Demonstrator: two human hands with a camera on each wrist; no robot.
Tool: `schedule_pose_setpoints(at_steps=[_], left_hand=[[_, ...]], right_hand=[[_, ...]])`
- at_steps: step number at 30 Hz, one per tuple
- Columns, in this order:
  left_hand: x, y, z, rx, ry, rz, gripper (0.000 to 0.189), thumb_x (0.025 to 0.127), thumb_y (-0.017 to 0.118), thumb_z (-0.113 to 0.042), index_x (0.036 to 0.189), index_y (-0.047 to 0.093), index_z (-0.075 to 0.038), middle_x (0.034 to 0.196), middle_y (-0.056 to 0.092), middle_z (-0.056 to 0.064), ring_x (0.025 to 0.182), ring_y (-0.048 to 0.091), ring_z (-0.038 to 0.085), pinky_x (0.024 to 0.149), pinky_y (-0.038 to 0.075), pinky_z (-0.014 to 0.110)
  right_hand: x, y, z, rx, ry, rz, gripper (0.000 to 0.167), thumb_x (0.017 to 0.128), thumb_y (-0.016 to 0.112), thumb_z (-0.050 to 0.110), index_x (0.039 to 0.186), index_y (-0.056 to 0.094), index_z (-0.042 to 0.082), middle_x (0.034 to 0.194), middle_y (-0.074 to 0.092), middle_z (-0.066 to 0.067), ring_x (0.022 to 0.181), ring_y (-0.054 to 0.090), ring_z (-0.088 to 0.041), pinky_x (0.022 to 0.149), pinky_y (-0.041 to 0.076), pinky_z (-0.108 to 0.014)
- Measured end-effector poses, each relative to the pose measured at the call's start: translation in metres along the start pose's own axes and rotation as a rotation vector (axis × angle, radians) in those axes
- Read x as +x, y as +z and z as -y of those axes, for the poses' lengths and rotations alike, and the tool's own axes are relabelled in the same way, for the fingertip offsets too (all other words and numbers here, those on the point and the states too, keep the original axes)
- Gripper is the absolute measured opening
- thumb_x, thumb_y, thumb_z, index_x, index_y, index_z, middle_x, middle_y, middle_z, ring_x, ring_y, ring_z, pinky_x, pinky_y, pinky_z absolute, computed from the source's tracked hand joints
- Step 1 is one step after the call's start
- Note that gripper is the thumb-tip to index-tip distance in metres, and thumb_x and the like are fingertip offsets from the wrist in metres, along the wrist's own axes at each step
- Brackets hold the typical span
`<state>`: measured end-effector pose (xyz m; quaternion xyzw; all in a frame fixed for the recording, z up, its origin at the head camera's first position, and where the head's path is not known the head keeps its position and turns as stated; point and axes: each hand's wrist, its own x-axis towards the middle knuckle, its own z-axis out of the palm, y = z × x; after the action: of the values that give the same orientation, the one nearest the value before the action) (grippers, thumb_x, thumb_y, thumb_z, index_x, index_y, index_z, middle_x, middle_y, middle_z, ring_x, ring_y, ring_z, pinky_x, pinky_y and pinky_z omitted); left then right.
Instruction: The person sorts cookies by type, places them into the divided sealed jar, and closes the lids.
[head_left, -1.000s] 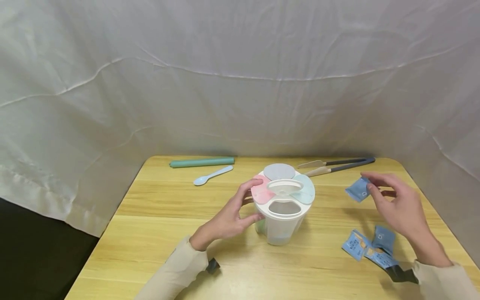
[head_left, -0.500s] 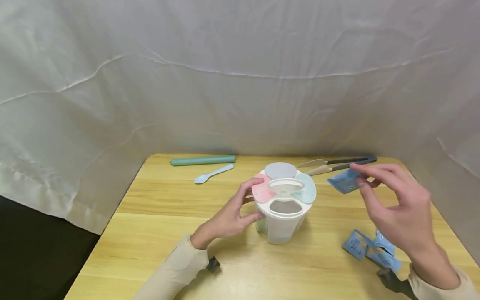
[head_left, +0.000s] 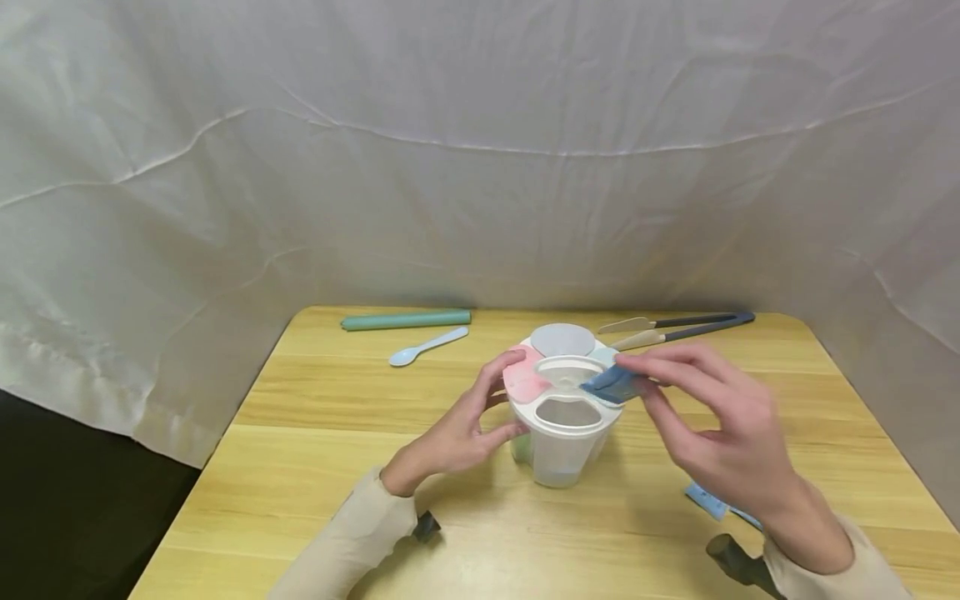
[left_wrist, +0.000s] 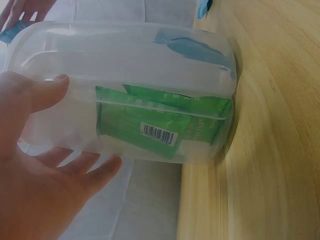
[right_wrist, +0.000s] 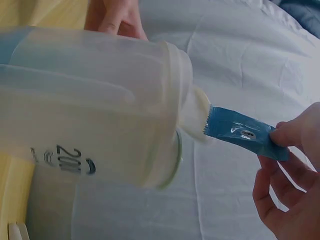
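My left hand (head_left: 457, 433) grips a translucent lidded container (head_left: 558, 458) from its left side, thumb on the wall and fingers at the lid. Pink, grey and pale teal covers fan around the white lid handle, and the front opening (head_left: 568, 412) is uncovered. Between thumb and fingertips, my right hand (head_left: 720, 425) pinches a small blue packet (head_left: 611, 384) over the lid's right side. The right wrist view shows this packet (right_wrist: 245, 132) just beyond the lid. Through the wall in the left wrist view I see green packets (left_wrist: 145, 120) and, in another section, a blue packet (left_wrist: 195, 49).
Loose blue packets (head_left: 705, 502) lie at the right, partly hidden under my right forearm. Behind the container are tongs (head_left: 742, 318), a teal roll (head_left: 405, 320) and a pale blue spoon (head_left: 427, 347). A pale cloth (head_left: 480, 208) hangs along the table's back and sides.
My right hand has carried the blue packet leftward from the table's right side to over the lid. The left hand and the container have stayed in place.
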<state>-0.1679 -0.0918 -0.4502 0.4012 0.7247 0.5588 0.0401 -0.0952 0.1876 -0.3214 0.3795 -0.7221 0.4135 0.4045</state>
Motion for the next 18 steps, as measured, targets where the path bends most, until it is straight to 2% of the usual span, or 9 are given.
schedule_pose_setpoints(at_steps=[5,8,14,18], left_hand=[[-0.001,0.000,0.001,-0.008,-0.003,0.003,0.095,0.099,0.074,0.005,0.171,0.019,-0.021,0.180,0.027,0.009,0.154,0.050,0.037,0.128,0.049,0.046],[-0.001,0.000,0.002,-0.007,0.003,0.004,0.094,0.099,0.073,0.005,0.171,0.018,-0.021,0.180,0.026,0.010,0.154,0.051,0.038,0.127,0.050,0.048],[-0.001,0.000,0.002,-0.015,-0.016,0.007,0.094,0.099,0.073,0.006,0.171,0.019,-0.024,0.180,0.026,0.005,0.154,0.051,0.034,0.129,0.048,0.045],[-0.001,0.000,0.000,-0.020,-0.027,0.006,0.093,0.100,0.073,0.006,0.171,0.020,-0.023,0.181,0.025,0.003,0.155,0.050,0.033,0.129,0.048,0.043]], right_hand=[[0.002,0.013,-0.003,-0.013,-0.061,0.110,0.029,0.111,0.065,0.020,0.111,0.083,-0.003,0.099,0.076,-0.013,0.099,0.070,-0.010,0.098,0.056,-0.009],[0.001,0.018,-0.005,-0.027,-0.075,0.148,0.031,0.112,0.062,0.022,0.113,0.083,-0.001,0.099,0.076,-0.010,0.095,0.070,-0.013,0.097,0.056,-0.009],[-0.009,0.022,-0.007,-0.020,-0.036,0.178,0.032,0.112,0.063,0.027,0.114,0.083,0.002,0.101,0.076,-0.008,0.089,0.068,-0.013,0.080,0.056,-0.013],[-0.014,0.020,-0.008,-0.015,0.002,0.188,0.034,0.111,0.065,0.033,0.114,0.082,0.004,0.105,0.077,-0.008,0.095,0.070,-0.011,0.080,0.056,-0.012]])
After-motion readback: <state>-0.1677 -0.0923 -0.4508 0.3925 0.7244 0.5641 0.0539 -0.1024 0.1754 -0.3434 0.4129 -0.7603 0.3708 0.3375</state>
